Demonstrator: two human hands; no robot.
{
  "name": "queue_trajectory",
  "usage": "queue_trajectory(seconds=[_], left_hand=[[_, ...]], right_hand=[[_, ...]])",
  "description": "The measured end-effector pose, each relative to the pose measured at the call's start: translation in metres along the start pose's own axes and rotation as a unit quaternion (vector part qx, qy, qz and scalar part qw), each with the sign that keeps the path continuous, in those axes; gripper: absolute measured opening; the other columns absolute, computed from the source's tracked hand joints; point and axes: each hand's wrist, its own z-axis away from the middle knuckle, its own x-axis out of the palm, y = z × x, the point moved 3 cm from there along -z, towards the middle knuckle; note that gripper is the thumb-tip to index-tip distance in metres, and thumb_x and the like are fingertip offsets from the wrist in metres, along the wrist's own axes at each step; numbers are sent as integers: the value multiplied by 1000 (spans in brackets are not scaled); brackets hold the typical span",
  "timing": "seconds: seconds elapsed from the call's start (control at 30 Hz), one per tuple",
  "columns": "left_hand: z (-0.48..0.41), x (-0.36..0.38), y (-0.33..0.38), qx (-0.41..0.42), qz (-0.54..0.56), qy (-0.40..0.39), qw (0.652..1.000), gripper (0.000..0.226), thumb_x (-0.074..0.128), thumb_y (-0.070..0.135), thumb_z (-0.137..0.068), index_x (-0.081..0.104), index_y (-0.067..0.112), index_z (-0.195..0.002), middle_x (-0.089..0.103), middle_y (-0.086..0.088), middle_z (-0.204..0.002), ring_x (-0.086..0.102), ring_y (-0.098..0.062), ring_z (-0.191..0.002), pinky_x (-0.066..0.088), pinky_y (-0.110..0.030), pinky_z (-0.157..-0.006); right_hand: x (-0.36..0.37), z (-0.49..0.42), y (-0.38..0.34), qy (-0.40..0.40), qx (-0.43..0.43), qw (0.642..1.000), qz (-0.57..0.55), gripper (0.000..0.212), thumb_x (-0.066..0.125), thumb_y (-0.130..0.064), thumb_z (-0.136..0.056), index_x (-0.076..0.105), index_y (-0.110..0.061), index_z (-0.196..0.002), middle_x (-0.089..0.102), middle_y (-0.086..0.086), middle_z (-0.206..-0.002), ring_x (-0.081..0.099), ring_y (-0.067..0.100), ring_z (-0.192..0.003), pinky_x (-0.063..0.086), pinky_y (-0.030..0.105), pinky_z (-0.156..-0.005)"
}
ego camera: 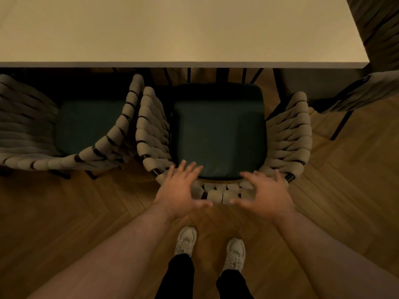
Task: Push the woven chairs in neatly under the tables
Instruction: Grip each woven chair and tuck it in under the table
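A woven chair with beige rope sides and a dark green seat cushion stands in front of me, its front part under the cream table. My left hand hovers with spread fingers over the left end of the chair's backrest. My right hand is spread the same way over the right end. Both hands are blurred, and neither grips the backrest. A second woven chair stands to the left, partly under the same table.
A third chair with dark legs stands at the table's right end. The floor is herringbone wood. My feet in white sneakers are just behind the middle chair.
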Motion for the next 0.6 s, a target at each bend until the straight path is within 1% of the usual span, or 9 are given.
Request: queue_trajectory(seconds=[0.07, 0.13, 0.17, 0.23, 0.27, 0.33, 0.47, 0.53, 0.6], left_hand=[[-8, 5, -1, 39, -89, -82, 992, 102, 67, 73, -87, 20, 33, -168, 17, 4, -177, 1, -26, -164, -1, -57, -132], [-18, 3, -7, 30, -148, -92, 984, 69, 64, 45, -99, 38, 33, -162, 31, 0, -172, 16, -29, -162, 6, -56, -132], [-22, 1, -10, 26, -169, -89, 981, 55, 60, 34, -102, 48, 34, -155, 42, 0, -165, 28, -29, -157, 12, -55, -131], [-31, -6, -12, 22, -194, -84, 977, 37, 56, 27, -101, 63, 36, -136, 65, 2, -139, 53, -25, -136, 30, -49, -123], [-36, -11, -13, 17, -197, -86, 977, 31, 57, 26, -100, 66, 36, -128, 69, 4, -125, 59, -23, -124, 38, -47, -116], [-47, -21, -16, 5, -194, -84, 977, 27, 61, 27, -99, 67, 37, -124, 69, 5, -111, 63, -22, -110, 46, -44, -104], [-65, -35, -24, -13, -188, -92, 978, 24, 63, 30, -98, 67, 37, -121, 63, 7, -97, 60, -19, -95, 46, -40, -89], [-63, -34, -25, -6, -204, -81, 976, 21, 61, 32, -99, 67, 36, -118, 60, 8, -94, 58, -19, -92, 44, -39, -87], [-60, -32, -26, -9, -203, -78, 976, 21, 59, 30, -100, 67, 36, -118, 64, 7, -98, 62, -20, -98, 46, -40, -93]], right_hand=[[12, -6, 1, -83, -39, 989, 114, 76, 65, -71, -91, 41, -43, -158, 51, -13, -160, 39, 17, -154, 1, 61, -131], [16, -17, 7, -77, -22, 985, 151, 50, 62, -41, -101, 51, -45, -149, 64, -12, -145, 53, 18, -142, 9, 60, -131], [15, -23, 8, -67, -11, 986, 155, 44, 59, -32, -102, 55, -46, -144, 68, -13, -134, 58, 17, -134, 14, 58, -130], [11, -32, 7, -65, -4, 984, 164, 38, 58, -29, -103, 59, -46, -137, 69, -14, -119, 63, 16, -122, 26, 50, -124], [8, -36, 5, -61, -4, 985, 163, 36, 59, -30, -103, 61, -46, -135, 68, -14, -115, 63, 15, -119, 31, 47, -121], [0, -48, 2, -46, -4, 986, 163, 33, 62, -30, -103, 62, -46, -131, 67, -14, -111, 64, 15, -115, 38, 45, -116], [-9, -70, -2, -44, 8, 986, 163, 28, 64, -27, -101, 65, -46, -122, 65, -14, -101, 64, 14, -107, 42, 42, -110], [-5, -73, -4, -39, 3, 985, 169, 28, 65, -28, -100, 65, -46, -122, 67, -15, -102, 65, 14, -108, 41, 42, -112], [-2, -73, -4, -47, 2, 984, 170, 30, 65, -29, -101, 63, -46, -126, 68, -15, -105, 65, 13, -112, 37, 44, -114]])
